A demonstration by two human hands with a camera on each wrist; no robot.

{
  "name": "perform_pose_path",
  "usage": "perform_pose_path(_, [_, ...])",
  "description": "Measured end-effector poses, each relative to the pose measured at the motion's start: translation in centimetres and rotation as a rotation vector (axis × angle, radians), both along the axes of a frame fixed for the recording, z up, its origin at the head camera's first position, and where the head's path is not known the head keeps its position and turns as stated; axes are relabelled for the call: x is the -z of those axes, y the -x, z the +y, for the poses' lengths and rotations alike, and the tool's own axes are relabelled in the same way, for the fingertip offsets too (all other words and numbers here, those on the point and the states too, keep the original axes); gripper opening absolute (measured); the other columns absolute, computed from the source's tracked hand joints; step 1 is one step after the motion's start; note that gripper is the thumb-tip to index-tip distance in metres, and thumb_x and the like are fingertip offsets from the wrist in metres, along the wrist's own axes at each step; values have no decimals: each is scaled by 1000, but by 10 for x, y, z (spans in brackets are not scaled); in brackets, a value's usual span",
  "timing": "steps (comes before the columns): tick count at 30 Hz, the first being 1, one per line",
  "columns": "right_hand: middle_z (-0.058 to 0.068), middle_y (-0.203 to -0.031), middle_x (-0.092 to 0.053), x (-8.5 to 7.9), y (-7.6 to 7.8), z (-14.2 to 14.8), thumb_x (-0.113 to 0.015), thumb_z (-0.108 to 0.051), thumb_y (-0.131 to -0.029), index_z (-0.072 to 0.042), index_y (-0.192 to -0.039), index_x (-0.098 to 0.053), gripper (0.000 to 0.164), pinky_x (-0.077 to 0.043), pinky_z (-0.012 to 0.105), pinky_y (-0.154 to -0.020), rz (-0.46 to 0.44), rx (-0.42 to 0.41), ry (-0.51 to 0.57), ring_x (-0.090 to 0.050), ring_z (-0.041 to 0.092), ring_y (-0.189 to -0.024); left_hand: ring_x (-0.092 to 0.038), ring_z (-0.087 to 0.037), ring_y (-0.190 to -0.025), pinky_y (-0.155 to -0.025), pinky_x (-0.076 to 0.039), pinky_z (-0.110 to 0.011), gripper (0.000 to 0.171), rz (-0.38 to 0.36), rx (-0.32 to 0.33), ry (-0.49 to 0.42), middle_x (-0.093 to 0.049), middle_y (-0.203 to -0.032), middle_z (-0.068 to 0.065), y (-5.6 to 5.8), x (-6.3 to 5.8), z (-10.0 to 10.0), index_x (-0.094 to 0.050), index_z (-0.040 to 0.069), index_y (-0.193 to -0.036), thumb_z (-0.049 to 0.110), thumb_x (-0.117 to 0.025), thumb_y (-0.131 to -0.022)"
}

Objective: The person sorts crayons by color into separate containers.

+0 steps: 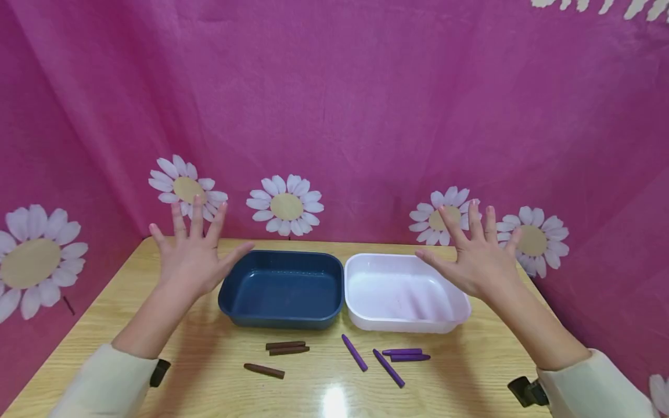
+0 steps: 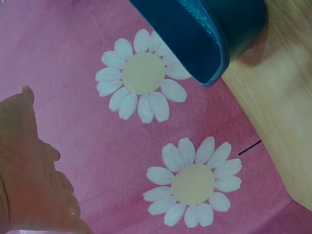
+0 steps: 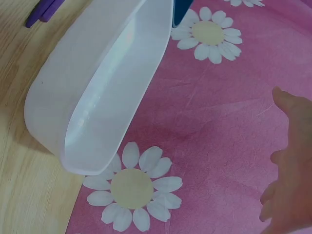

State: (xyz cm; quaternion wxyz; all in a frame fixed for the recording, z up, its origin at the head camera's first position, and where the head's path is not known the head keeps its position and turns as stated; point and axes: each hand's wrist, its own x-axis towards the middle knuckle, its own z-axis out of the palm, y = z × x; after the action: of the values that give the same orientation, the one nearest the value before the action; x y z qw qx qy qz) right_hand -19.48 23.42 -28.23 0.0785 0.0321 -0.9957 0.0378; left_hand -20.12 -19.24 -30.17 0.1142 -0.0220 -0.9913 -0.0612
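Note:
My left hand [image 1: 190,261] is raised with fingers spread, nearest the left end of a dark blue tray [image 1: 282,323]. My right hand [image 1: 478,258] is held up the same way near the right end of a white tray [image 1: 402,325]. Neither hand holds anything. Both trays look bare inside and stand side by side. In front of the blue one lie brown crayons: a close pair [image 1: 287,350] and a single brown crayon [image 1: 264,371]. Several purple crayons lie before the white tray, among them a slanted purple crayon [image 1: 388,368] and a purple pair [image 1: 410,355].
Everything stands on a light wooden table [image 1: 209,383]. A magenta cloth [image 1: 334,116] with white daisies hangs behind it and along both sides. Cream sleeves [image 1: 107,383] with dark straps cover my forearms.

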Motion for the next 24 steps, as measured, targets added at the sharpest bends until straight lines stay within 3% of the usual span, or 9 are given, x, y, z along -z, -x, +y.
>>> perform_pose_path(3, [27, -154, 3, -1, -1, 1, -31, -82, -78, -35, -150, 1, 92, 13, 79, -96, -14, -3, 1, 5, 51, -139, 9, -52, -138, -98, 4, -79, 93, 8, -2, -25, 4, -154, -26, -2, -2, -4, -3, 18, -151, 71, -38, -84])
perform_pose_path(8, [31, -151, -10, -3, -3, 3, -38, -76, -81, -31, -151, 1, 92, -7, 79, -98, -86, -29, 37, -9, 52, -137, -10, -55, -135, -100, -11, -77, 92, 20, 17, -95, -12, -151, -30, -7, -1, -11, -2, 18, -152, 65, -44, -85])
perform_pose_path(11, [32, -148, -23, -1, -5, 6, -45, -69, -84, -23, -151, -11, 88, -25, 75, -95, -88, -59, 75, -19, 50, -136, -23, -54, -131, -101, -22, -72, 91, 24, 29, -133, -24, -147, -31, -10, 2, -16, -8, 12, -151, 58, -52, -86])
perform_pose_path(15, [27, -133, -48, 4, -5, 10, -54, -55, -87, -9, -142, -38, 74, -45, 63, -83, -14, -96, 96, -46, 45, -121, -39, -49, -124, -94, -39, -65, 84, 2, 27, -173, -38, -139, -30, -11, 8, -22, -24, 1, -146, 50, -58, -86])
perform_pose_path(18, [23, -120, -60, 10, -6, 13, -59, -49, -86, -4, -132, -50, 65, -50, 55, -75, 14, -109, 125, -59, 40, -104, -45, -47, -119, -88, -44, -63, 76, -6, 23, -186, -45, -134, -30, -13, 13, -26, -34, -1, -141, 46, -59, -87])
perform_pose_path(24, [18, -105, -68, 24, -8, 18, -65, -42, -84, -5, -116, -64, 49, -52, 44, -65, 50, -162, 195, -65, 31, -86, -53, -45, -111, -84, -47, -60, 63, -10, 25, -218, -53, -126, -28, -16, 23, -34, -47, -1, -132, 39, -62, -87])
